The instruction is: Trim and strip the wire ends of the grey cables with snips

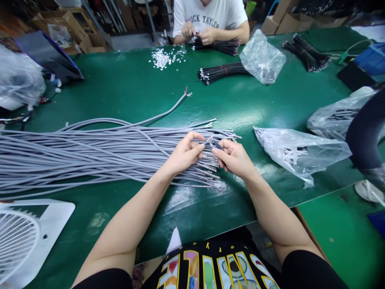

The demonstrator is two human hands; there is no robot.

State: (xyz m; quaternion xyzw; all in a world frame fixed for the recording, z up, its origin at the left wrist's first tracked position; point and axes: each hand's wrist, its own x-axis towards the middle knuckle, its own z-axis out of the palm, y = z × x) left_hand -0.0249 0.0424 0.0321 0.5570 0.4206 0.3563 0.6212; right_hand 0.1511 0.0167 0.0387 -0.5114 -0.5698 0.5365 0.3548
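Black short-sleeved shirt (215, 255) with large, yellow-edged letters (208, 273) full of fruit pictures

This place looked like a cable workshop. A long green worktable (120, 86) stretched across the frame, and many grey cables (90, 152) lay on it at the left. At the top centre, a co-worker (210, 16) was busy over black wires (224, 45) at the same table. Cardboard boxes (64, 26) stood in the upper left and upper right.

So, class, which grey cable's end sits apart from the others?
The grey cable curving off alone across the green table, reddish at its tip; the other visible cable ends bunch near the left hand and right hand.
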